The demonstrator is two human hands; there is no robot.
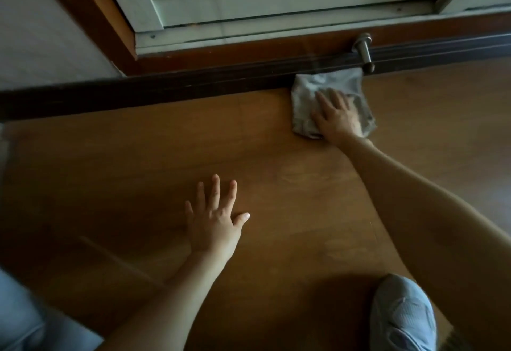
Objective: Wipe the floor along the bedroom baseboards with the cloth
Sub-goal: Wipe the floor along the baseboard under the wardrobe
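Note:
A grey cloth [318,88] lies flat on the wooden floor [276,162], its far edge against the dark baseboard [166,85]. My right hand [336,117] presses on the cloth with its fingers spread flat. My left hand [214,219] rests palm down on the bare floor, nearer to me and to the left, fingers straight and spread, holding nothing.
A metal door stopper [365,51] sticks out of the baseboard just above the cloth's right corner. A white-framed glass door [249,5] in brown wood trim stands behind the baseboard. A white wall [41,33] is at left. My knees [403,314] show at the bottom.

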